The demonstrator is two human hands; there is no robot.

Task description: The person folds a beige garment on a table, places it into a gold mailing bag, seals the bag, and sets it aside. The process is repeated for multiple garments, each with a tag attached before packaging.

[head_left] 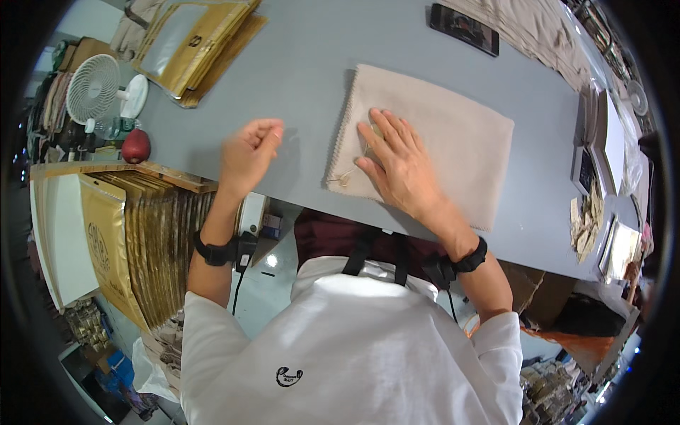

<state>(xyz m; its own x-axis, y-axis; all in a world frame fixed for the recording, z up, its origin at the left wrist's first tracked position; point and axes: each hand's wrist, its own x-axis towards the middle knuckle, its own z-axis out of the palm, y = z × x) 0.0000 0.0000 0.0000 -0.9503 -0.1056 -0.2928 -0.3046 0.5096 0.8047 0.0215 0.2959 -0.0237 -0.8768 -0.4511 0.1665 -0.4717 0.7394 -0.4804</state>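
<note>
A folded beige cloth (453,134) with a zigzag-cut edge lies on the grey table. My right hand (404,166) rests flat on its left part, fingers stretched out. Thin pale threads (345,177) show on the cloth near its lower left corner and run up beside my fingers. To the left of the cloth, apart from it, my left hand (251,152) hovers over the table with its fingers curled together. What they hold, if anything, is hidden.
Gold and clear packets (195,46) lie at the far left, near a white fan (95,88) and a red object (136,146). A box of gold packets (134,241) stands beside my left arm. A phone (464,30) and more beige cloth (531,32) lie far right.
</note>
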